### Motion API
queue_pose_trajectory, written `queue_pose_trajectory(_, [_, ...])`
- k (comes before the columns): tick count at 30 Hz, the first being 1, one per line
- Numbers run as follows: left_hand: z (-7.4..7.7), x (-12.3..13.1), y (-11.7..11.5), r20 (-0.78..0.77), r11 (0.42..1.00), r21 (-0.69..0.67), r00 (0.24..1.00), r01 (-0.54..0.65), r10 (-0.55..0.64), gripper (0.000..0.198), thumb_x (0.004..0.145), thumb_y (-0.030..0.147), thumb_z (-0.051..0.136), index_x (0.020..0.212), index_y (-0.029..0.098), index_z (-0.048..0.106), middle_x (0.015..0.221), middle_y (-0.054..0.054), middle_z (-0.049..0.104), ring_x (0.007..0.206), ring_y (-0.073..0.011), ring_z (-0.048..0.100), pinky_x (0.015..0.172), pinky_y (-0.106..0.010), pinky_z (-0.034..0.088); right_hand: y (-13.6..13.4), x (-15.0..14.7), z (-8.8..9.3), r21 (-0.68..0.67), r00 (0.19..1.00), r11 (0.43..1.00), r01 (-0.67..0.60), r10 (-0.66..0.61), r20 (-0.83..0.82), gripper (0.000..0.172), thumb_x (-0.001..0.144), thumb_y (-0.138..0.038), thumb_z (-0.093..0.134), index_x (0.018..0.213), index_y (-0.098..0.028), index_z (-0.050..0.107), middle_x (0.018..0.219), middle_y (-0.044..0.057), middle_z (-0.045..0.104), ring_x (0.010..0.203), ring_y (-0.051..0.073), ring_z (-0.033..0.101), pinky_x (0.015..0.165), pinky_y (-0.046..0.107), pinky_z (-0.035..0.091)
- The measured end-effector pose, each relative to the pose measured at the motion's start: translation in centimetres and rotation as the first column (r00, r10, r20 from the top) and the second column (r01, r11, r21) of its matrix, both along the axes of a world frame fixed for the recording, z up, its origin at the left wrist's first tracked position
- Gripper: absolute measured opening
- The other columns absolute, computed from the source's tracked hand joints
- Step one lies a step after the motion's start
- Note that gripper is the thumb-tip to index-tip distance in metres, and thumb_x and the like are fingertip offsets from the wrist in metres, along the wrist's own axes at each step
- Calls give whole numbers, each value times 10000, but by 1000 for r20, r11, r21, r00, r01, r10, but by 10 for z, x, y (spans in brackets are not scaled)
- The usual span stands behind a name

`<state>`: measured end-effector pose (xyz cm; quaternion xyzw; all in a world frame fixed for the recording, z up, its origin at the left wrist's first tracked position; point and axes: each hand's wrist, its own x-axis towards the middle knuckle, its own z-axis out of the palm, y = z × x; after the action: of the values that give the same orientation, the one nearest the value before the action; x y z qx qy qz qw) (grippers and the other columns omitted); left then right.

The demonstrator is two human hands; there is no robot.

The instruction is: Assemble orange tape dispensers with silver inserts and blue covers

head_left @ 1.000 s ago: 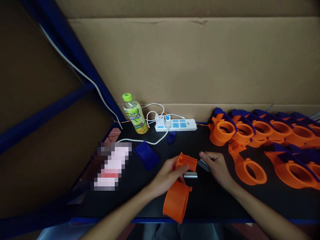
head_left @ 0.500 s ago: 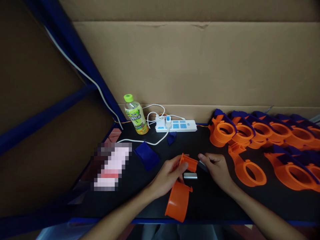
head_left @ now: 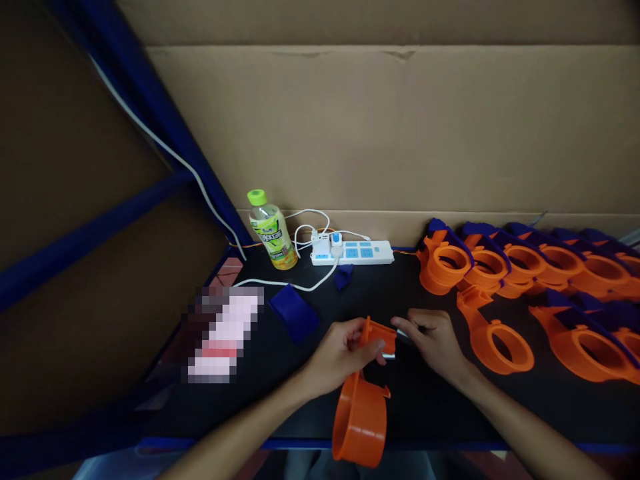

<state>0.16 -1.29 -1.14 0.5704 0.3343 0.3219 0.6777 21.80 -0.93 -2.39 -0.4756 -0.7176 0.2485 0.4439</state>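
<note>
My left hand (head_left: 336, 355) is closed around the arm of an orange plastic tape dispenser (head_left: 367, 421), its ring hanging down toward the table's front edge. My thumb lies along the channel-like head of the dispenser. Just right of that head, my right hand (head_left: 441, 339) pinches a small flat metallic strip (head_left: 402, 333) between thumb and fingers; most of it is hidden. Another small silvery strip (head_left: 389, 357) lies on the black table, partly covered by the dispenser head and my left fingers.
Several orange dispensers (head_left: 587, 347) with blue parts stand in rows at the right. One all-orange dispenser (head_left: 505, 347) lies nearer. Blue pieces (head_left: 294, 313), a drink bottle (head_left: 273, 233) and a white power strip (head_left: 355, 253) with cables are farther back, before a cardboard wall (head_left: 380, 127).
The dispenser in my left hand has turned and dropped slightly, so its ring opening now shows. Its head now covers part of the strip on the table. My right hand has shifted slightly.
</note>
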Motion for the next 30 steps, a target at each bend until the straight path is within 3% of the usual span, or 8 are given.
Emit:
queue_pose_trajectory(7, [1, 3, -5, -72, 1000, -9, 997, 7, -8, 352, 871, 452, 691, 971, 114, 692, 815, -87, 752, 683, -158, 672, 580, -235, 490, -2, -4, -2, -107, 1000, 994, -25, 24, -11, 598, 992, -469, 529, 533, -168, 294, 532, -36, 267, 510, 75, 237, 503, 263, 199])
queue_pose_trajectory(12, [0, 7, -9, -66, 998, -46, 997, 35, -38, 325, 864, 420, 703, 952, 108, 692, 801, -85, 749, 609, -125, 623, 574, -234, 468, -4, -7, -5, -242, 996, 970, -25, 2, -93, 622, 1019, -564, 408, 546, -177, 295, 531, -27, 287, 512, 84, 235, 508, 272, 207])
queue_pose_trajectory(23, [-3, 9, -13, 76, 970, -139, 979, 200, -191, 425, 827, 490, 727, 988, 98, 693, 803, -96, 747, 666, -140, 633, 628, -240, 450, -12, -10, -2, -259, 929, 925, -278, 191, -315, 604, 1053, -538, 299, 580, -179, 408, 566, -11, 386, 551, 117, 346, 585, 300, 266])
queue_pose_trajectory(30, [-9, 12, -14, 164, 954, -185, 964, 237, -208, 473, 857, 530, 689, 1073, 111, 657, 829, -103, 737, 659, -148, 651, 530, -211, 437, -11, -12, -1, -356, 893, 894, -271, 95, -439, 628, 1020, -597, 336, 566, -177, 442, 575, 0, 399, 570, 130, 361, 593, 301, 279])
